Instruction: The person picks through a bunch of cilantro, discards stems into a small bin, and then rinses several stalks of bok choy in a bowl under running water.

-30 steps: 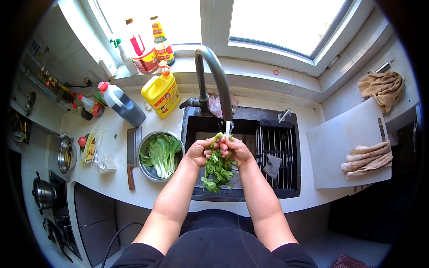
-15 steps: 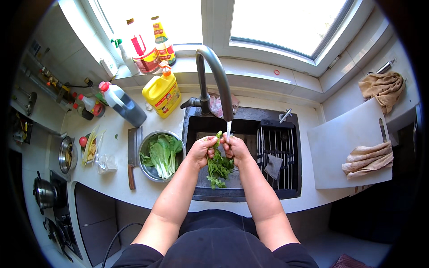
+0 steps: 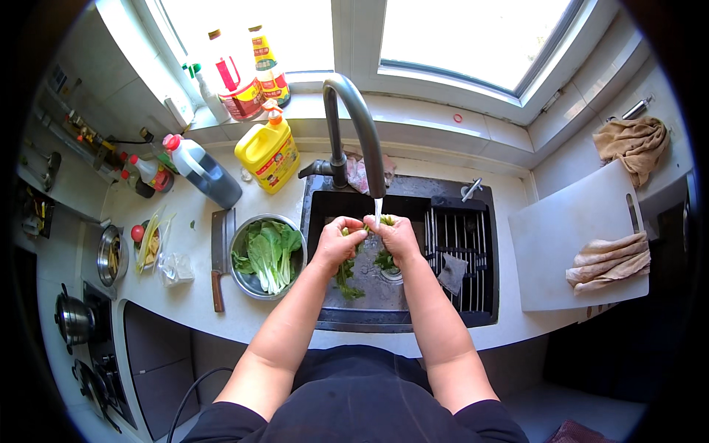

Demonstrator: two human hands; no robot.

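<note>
Over the dark sink [image 3: 347, 321] both my hands are closed on sprigs of a leafy green herb that looks like cilantro [image 3: 347, 280]. My left hand [image 3: 337, 241] pinches the stems, and leaves hang below it toward the basin floor. Close beside it, my right hand [image 3: 396, 238] grips more of the greens, which poke out above and below its fingers. Water runs from the curved grey faucet [image 3: 362, 125] right onto the right hand. The fingertips of the two hands nearly meet.
Left of the sink stands a metal bowl [image 3: 238, 279] of leafy bok choy [image 3: 267, 255], with a cleaver [image 3: 219, 258] beside it. A yellow jug [image 3: 269, 155] and a dark bottle [image 3: 210, 177] stand behind. A drying rack [image 3: 465, 280] spans the sink's right side; a white cutting board [image 3: 554, 244] leans farther right.
The herb bunch has been parted between my hands; some leaves now show in the right hand. The right hand has turned more knuckles-up, and the drain below is now visible.
</note>
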